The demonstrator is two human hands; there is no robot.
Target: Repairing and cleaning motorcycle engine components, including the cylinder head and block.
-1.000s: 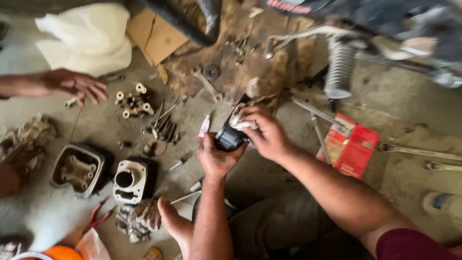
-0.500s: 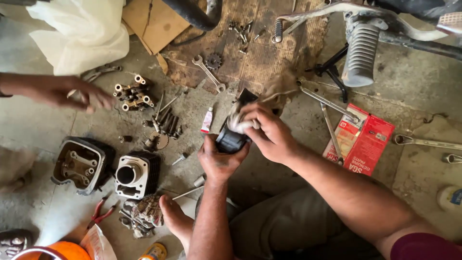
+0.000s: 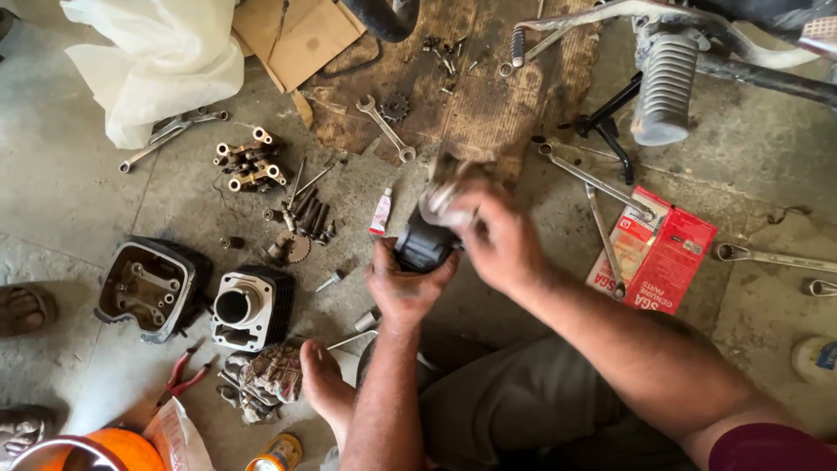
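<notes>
The other person's hand that reached over the small brass parts [image 3: 248,166] a moment ago has gone from view, and the worker's right hand [image 3: 499,237] has shifted, now blurred in motion over the top of the dark engine part [image 3: 424,246]. The left hand [image 3: 405,286] is clenched around that part from below, holding it above the concrete floor [image 3: 70,201]; the right hand presses what looks like a pale rag [image 3: 438,199] against its upper end, fingers closed on it. Judging by the scene, the job sits mid-way: the cylinder block [image 3: 248,307] and the cylinder head [image 3: 148,288] lie stripped on the floor to the left, bolts [image 3: 305,214] and a small tube [image 3: 381,212] between them and the hands, spanners [image 3: 602,205] beside a red carton [image 3: 663,253] to the right. Cleaning appears under way; nothing looks reassembled yet.
</notes>
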